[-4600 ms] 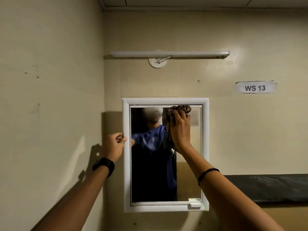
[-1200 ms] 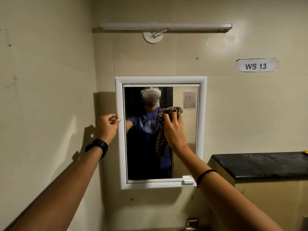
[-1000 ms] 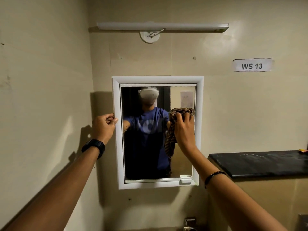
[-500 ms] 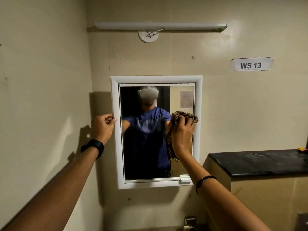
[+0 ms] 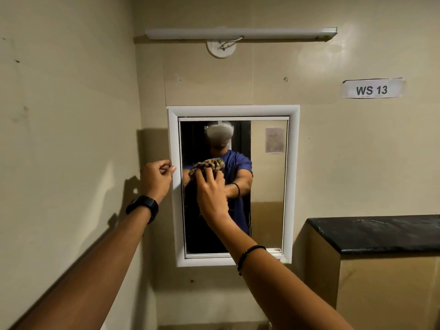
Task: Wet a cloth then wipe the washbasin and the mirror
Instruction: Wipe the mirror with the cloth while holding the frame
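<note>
A white-framed mirror hangs on the beige wall ahead. My right hand presses a bunched brown patterned cloth against the left half of the glass, about mid-height. My left hand is closed on the outer edge of the frame's left side, thumb and fingers pinching it. The washbasin is out of view below the frame; only a dark strip shows at the bottom edge.
A black-topped ledge juts out at the right, below mirror height. A tube light fitting sits above the mirror. A paper label reading WS 13 is stuck on the wall at upper right. The left wall stands close.
My right hand has swept the cloth from the right edge of the glass across to the left half. My left hand has stayed on the frame's left side.
</note>
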